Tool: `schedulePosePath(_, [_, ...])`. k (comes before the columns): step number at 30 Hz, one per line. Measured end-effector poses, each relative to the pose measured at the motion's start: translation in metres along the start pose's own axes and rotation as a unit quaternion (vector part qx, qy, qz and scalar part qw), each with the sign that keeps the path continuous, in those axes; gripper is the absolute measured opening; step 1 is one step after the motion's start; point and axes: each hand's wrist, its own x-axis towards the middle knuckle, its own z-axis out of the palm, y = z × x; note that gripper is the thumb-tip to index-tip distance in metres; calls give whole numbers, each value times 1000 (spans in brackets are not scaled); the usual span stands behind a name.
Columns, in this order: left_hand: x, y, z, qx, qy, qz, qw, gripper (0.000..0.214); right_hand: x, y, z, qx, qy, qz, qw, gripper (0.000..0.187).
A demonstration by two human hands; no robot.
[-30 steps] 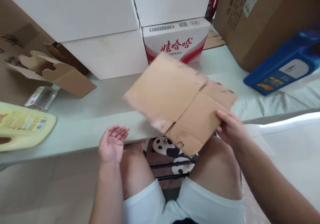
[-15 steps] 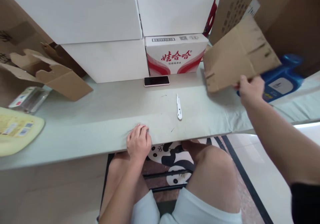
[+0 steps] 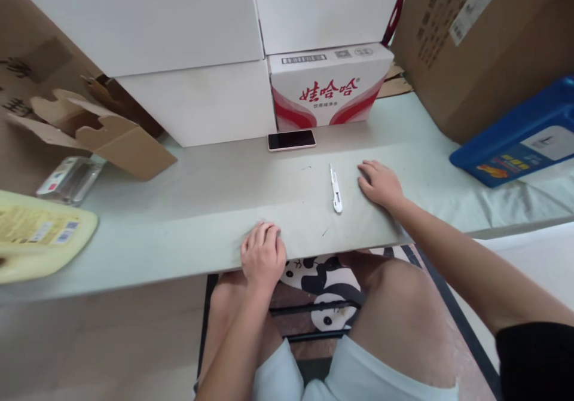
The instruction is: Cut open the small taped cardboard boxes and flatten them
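Observation:
My left hand [image 3: 263,254] rests on the near edge of the pale green table [image 3: 188,210], fingers curled over the edge with nothing in them. My right hand [image 3: 379,183] lies flat and open on the tabletop, holding nothing. Just to its left lies a small white cutter [image 3: 335,190]. A phone [image 3: 292,140] lies face up further back, in front of a white and red printed carton [image 3: 329,85].
White boxes [image 3: 188,60] stand along the back. A large brown carton [image 3: 479,36] and a blue package [image 3: 520,135] sit at the right. At the left are an open small cardboard box [image 3: 96,131], a clear plastic item [image 3: 69,177] and a yellow bottle [image 3: 38,233].
The flat cardboard piece my right hand held was carried off to the right and is out of view. My right hand came back empty to the table. My left hand settled on the table edge.

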Motion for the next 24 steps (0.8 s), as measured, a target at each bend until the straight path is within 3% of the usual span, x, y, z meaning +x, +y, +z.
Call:
schedulePosePath(5, [10, 8, -21, -22, -92, -35, 995, 24, 0, -2, -4, -39, 6, -20, 999, 49])
schedulePosePath(9, [23, -8, -40, -58, -195, 5, 979, 23, -3, -5, -6, -54, 35, -30, 997, 38])
schedulePosePath(11, [24, -19, -42, -75, -212, 35, 974, 25, 1, -18, -10, -59, 61, -17, 996, 36])
schedulePosePath(13, [21, -27, -39, -71, -190, 66, 977, 26, 11, -48, -12, -53, 94, -17, 994, 37])
schedulePosePath(15, [16, -29, -34, -39, -151, 91, 984, 24, 25, -99, -6, -14, 100, -65, 993, 37])
schedulePosePath(16, [14, -29, -31, -23, -139, 105, 984, 23, 33, -131, 0, 20, 71, -116, 990, 39])
schedulePosePath(19, [9, -28, -25, -11, -130, 127, 983, 25, 59, -249, 29, 60, -1, -205, 977, 45])
schedulePosePath(22, [7, -30, -21, -17, -116, 130, 985, 25, 84, -374, 54, 132, -147, -270, 942, 81])
schedulePosePath(24, [5, -32, -18, -18, -104, 129, 986, 24, 100, -443, 63, 152, -166, -279, 933, 90])
